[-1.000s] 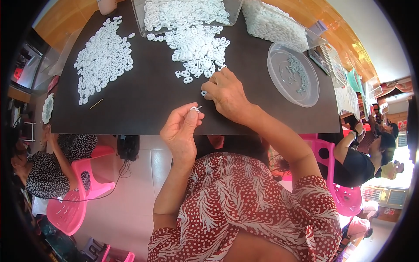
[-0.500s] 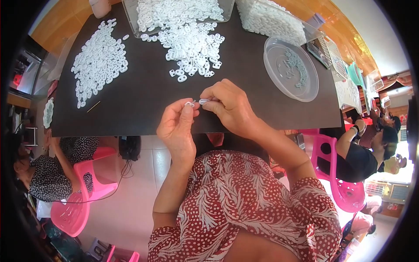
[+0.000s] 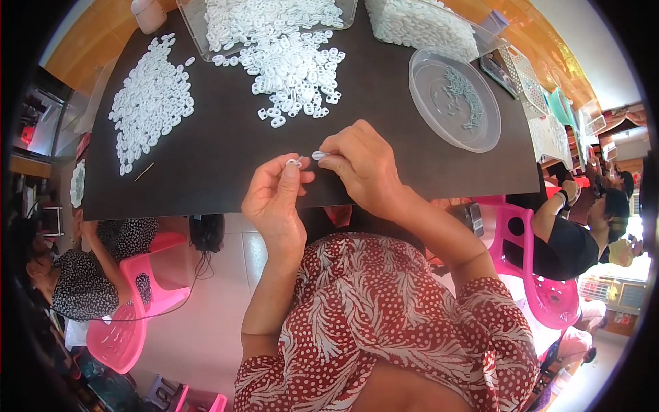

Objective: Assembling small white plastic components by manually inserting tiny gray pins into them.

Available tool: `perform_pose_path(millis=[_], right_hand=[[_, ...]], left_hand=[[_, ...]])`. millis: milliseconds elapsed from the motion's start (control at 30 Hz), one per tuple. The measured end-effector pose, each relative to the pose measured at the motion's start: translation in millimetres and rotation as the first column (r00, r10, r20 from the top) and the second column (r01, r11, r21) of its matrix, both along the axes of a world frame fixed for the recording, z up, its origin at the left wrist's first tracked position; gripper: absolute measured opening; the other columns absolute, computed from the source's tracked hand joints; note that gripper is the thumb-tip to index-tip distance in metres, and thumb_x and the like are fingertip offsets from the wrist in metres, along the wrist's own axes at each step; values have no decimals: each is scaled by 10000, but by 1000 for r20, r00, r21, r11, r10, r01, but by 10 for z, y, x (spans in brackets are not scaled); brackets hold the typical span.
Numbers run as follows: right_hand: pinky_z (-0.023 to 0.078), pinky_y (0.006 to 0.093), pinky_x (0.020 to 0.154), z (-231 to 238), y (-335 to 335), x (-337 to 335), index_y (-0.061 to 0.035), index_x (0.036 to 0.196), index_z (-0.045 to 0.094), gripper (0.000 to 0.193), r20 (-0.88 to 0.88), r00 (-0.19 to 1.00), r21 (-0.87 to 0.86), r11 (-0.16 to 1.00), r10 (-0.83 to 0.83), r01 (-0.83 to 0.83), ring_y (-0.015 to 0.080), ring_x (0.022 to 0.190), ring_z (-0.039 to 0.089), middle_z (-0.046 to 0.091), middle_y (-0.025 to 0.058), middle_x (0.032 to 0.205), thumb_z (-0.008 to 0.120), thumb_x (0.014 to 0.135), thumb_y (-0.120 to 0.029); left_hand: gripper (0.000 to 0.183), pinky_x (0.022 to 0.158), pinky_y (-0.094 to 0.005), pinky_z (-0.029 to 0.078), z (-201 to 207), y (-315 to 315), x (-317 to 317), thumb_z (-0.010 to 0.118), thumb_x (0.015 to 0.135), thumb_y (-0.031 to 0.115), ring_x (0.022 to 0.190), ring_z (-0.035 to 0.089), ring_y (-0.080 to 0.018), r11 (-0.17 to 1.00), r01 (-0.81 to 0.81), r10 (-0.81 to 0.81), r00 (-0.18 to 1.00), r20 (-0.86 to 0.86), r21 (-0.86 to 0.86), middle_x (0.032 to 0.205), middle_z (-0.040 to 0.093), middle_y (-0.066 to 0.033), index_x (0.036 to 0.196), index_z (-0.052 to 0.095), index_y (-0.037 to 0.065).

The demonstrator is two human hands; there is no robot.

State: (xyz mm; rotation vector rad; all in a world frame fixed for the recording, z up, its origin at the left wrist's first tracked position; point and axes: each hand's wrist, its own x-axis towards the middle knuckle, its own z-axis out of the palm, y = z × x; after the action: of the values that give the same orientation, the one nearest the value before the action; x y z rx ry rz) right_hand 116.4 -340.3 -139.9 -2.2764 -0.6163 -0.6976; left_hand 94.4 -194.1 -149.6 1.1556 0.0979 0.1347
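Note:
Above the near edge of the dark table, my left hand (image 3: 274, 199) pinches a small white plastic piece (image 3: 294, 163) between thumb and forefinger. Just to its right, my right hand (image 3: 367, 168) grips a white oval plastic piece (image 3: 318, 156) between thumb and bent fingers. A small gap separates the two pieces. Beyond my hands lies a loose heap of white two-holed pieces (image 3: 295, 75), spilling from a clear tray (image 3: 204, 48). A second pile of white oval pieces (image 3: 154, 96) spreads at the left. The pieces' fine details are too small to make out.
At the right, a round clear plastic dish (image 3: 427, 110) holds small grey-green bits (image 3: 463, 96). Behind it stands a clear box of white pieces (image 3: 419, 31). A thin stick (image 3: 144, 172) lies at left. Other people sit on both sides, near pink chairs (image 3: 123, 329).
The view has shifted slightly, so the piles appear a little further left and up. My hands have drawn slightly apart, each keeping its white piece.

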Motion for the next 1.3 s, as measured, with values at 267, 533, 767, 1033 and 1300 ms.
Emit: perform_pose_path(millis=[267, 533, 767, 1033, 1300], right_hand=[[429, 306, 597, -80, 77, -55, -71, 827, 636, 183, 71, 997, 141, 990, -6, -4, 221, 702, 503, 581, 54, 778, 696, 669, -4], [426, 283, 603, -3, 127, -131, -65, 857, 654, 146, -432, 898, 473, 869, 85, 145, 142, 699, 505, 587, 25, 771, 699, 724, -29], [444, 205, 651, -19, 33, -115, -20, 952, 646, 189, -555, 802, 512, 850, 219, 123, 49, 717, 532, 602, 4, 846, 698, 771, -11], [478, 227, 728, 61, 19, -127, 21, 937, 623, 149, -647, 677, 655, 711, 352, 256, 89, 802, 594, 651, 59, 874, 658, 793, 6], [467, 236, 728, 59, -32, -92, 29, 943, 608, 150, -597, 650, 780, 529, 470, 334, 101, 772, 592, 645, 66, 845, 630, 798, -1]], left_hand=[[124, 625, -249, 507, -5, -46, 21, 567, 895, 47, 752, 638, -165, 982, 27, -38, 998, -57, -188, 890, 655, -134, 958, 595, -56], [122, 650, -265, 523, -36, -40, 23, 542, 909, 48, 771, 641, -178, 968, 45, -70, 993, -91, -247, 906, 651, -150, 963, 578, -54], [120, 652, -268, 523, -55, -43, 12, 544, 908, 48, 770, 641, -181, 965, 45, -74, 992, -102, -258, 902, 652, -149, 962, 579, -53], [138, 643, -289, 521, -35, -75, 11, 565, 906, 82, 771, 640, -203, 971, 48, -75, 991, -108, -234, 897, 651, -152, 964, 589, -42], [134, 617, -246, 493, -65, -76, 3, 578, 894, 64, 709, 626, -160, 983, 61, -83, 989, -121, -173, 859, 653, -123, 976, 600, -41]])
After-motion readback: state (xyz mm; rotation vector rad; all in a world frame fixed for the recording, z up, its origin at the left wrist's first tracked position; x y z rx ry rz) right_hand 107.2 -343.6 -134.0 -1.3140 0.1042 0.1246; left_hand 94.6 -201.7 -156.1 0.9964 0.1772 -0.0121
